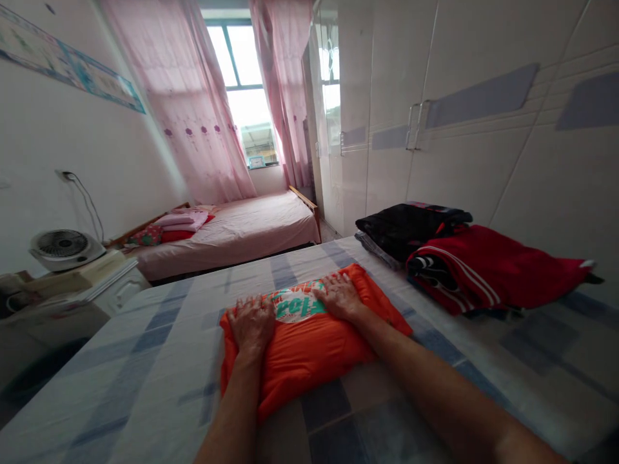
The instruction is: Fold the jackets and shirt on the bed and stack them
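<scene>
An orange folded garment with a white and green print lies on the bed in front of me. My left hand rests flat on its left side, palm down and fingers stretched toward the far edge. On the right part of the print lies my right hand, also flat with its fingers spread. Both palms touch the fabric, and neither hand grips it. To the right sit a folded red garment with white stripes and a folded black garment.
A blue and white checked sheet covers the near bed. Beyond it stands a second bed with a pink sheet, holding folded pink and red cloths. White wardrobes line the right. A fan stands on a cabinet at left.
</scene>
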Demonstrator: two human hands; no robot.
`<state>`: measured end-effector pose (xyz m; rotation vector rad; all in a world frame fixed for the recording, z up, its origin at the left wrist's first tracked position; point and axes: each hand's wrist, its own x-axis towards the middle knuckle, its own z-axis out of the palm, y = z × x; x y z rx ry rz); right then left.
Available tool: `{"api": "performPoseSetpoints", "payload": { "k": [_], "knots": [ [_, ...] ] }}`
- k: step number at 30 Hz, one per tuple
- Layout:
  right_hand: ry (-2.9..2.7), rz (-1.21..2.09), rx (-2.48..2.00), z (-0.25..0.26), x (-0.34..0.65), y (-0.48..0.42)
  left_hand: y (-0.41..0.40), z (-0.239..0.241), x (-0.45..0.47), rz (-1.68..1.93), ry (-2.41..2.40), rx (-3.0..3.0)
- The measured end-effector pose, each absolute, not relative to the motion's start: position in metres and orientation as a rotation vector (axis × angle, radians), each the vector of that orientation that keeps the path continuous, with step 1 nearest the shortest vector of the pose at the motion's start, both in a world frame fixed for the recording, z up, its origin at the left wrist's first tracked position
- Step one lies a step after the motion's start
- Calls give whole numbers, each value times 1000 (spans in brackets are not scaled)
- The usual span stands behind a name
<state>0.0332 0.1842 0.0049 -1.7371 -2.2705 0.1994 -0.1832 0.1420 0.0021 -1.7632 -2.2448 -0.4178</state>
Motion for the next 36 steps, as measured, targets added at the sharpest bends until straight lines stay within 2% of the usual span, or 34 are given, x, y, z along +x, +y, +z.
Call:
{"api": "performPoseSetpoints", "payload": {
  "k": [9, 18, 36],
  "knots": [
    [-1995, 101, -2039, -6, 65, 198, 144, 3, -190, -352, -2361, -1660],
    [-1974, 78, -2071, -12, 66, 203, 147, -1, -191, -238, -2329, -1659],
    [-2000, 54, -2053, -11, 69, 201, 149, -5, -192, -280, -2314, -1640]
  ]
}}
